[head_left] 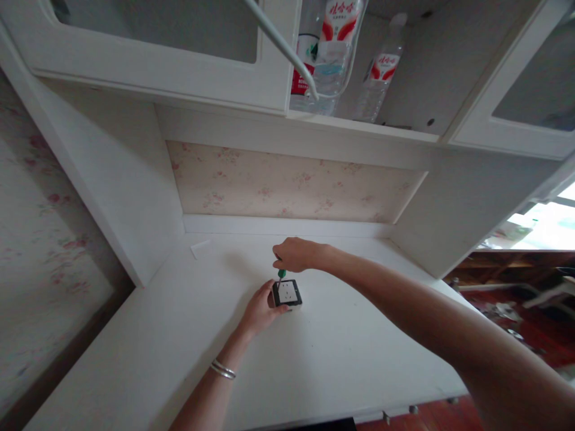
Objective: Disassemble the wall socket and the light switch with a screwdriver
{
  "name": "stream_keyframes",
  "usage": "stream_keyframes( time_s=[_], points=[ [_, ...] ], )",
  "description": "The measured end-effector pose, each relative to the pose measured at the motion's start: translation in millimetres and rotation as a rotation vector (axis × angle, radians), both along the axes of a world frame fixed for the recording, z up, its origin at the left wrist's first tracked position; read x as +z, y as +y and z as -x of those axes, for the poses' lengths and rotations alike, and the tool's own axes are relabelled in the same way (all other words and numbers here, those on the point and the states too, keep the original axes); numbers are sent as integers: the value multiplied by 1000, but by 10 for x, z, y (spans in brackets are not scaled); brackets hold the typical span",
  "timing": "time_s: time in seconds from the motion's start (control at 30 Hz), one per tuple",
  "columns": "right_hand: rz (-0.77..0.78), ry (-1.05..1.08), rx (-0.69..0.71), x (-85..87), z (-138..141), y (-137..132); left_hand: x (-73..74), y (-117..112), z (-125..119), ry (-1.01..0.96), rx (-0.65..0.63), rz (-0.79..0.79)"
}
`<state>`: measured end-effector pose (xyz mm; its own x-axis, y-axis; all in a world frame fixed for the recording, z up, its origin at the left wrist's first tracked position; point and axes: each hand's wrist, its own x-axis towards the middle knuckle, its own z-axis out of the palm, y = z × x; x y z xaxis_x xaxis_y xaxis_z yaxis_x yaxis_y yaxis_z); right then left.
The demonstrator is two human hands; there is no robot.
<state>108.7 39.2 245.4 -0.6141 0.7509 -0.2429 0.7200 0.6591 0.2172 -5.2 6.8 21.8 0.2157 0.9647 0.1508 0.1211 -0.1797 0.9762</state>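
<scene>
A wall socket [288,292] with a white face and a dark frame lies on the white countertop [341,359]. My left hand [260,309] grips its left side, with the thumb along the near edge and the fingers at the far left corner. Above the socket, my right hand [294,254] is closed around a screwdriver [281,274] with a green handle. The screwdriver points down, its shaft reaching the left part of the socket's frame. Whether the tip sits in a screw is too small to tell.
A small white strip [200,246] lies at the back left of the countertop. Overhead, an open cabinet shelf holds plastic bottles [381,75], and a pale cable [287,51] hangs in front. White side panels [121,173] bound the counter left and right.
</scene>
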Motion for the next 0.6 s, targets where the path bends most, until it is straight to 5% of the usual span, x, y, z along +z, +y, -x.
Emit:
stream_keyframes(
  time_s=[0.3, 0.5, 0.6],
  points=[
    [106, 97, 194, -28, -127, 67, -33, 18, 2, 10, 3, -44],
    [-49, 131, -156, -66, -27, 22, 12, -1, -1, -12, 6, -37],
    [-65, 79, -141, -39, 0, 11, 10, 1, -1, -21, -29, -54]
  ],
)
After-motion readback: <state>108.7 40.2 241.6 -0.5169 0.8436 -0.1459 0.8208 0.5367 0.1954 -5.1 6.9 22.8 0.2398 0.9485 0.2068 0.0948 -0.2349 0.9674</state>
